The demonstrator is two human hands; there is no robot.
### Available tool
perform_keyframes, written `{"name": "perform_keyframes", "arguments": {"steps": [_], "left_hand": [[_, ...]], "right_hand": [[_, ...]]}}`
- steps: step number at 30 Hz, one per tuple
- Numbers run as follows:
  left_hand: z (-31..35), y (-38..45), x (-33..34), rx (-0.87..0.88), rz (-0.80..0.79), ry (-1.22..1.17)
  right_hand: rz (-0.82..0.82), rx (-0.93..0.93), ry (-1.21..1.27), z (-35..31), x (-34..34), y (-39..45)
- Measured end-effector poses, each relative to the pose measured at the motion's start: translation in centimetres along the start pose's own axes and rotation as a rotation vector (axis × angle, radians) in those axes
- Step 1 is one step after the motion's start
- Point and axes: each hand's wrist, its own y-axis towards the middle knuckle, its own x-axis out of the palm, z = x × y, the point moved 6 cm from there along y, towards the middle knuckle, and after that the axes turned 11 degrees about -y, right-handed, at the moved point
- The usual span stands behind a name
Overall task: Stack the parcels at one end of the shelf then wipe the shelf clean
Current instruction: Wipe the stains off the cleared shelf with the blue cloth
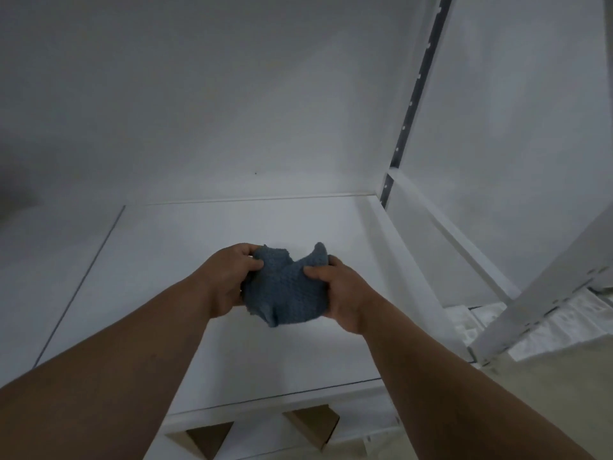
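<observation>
Cloth (284,287) (bunched) between both gripping hands

both hands, left hand (229,280) and right hand (341,293), hold a bunched blue cloth (285,287) above the white shelf (166,293).

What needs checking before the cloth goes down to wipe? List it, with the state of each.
1. Cloth in hand: ok, left hand and right hand both grip the bunched blue cloth.
2. Cloth on the shelf board: cannot tell whether it touches.
3. Shelf board free where visible: ok, bare white surface.
4. Parcels stacked at one end: cannot tell, none show on this shelf.
5. Cardboard boxes below: ok, out of the way.
6. Cloth spread flat: not ok, still crumpled.
</observation>
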Motion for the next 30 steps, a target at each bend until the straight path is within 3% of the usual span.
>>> {"name": "perform_keyframes", "arguments": {"steps": [4,8,10,13,24,28,30], "left_hand": [[-0.7,-2.1,-3.9,-0.032,0.086,0.21],[-0.2,-4.2,-7.9,0.031,0.067,0.094],[0.2,-5.7,-10.3,0.033,0.011,-0.001],[1.2,-8.3,-14.7,0.069,-0.014,0.055],[2.1,-19.7,-41.0,0.185,0.442,0.074],[2.2,-23.1,-46.6,0.226,0.503,0.023],[2.4,-24.0,-48.2,0.217,0.514,0.068]], "right_hand": [[-0.089,-0.096,-0.34,-2.3,4.6,0.2],[-0.27,-0.177,-0.623,-3.4,11.5,-0.7],[-0.342,-0.191,-0.663,-3.5,14.8,-1.2],[-0.386,-0.216,-0.7,-4.0,19.5,-1.4],[-0.502,-0.307,-0.947,-3.8,42.6,-2.9],[-0.546,-0.286,-0.808,-4.0,48.7,-3.5],[-0.526,-0.31,-0.9,-4.0,50.5,-3.4]]}}
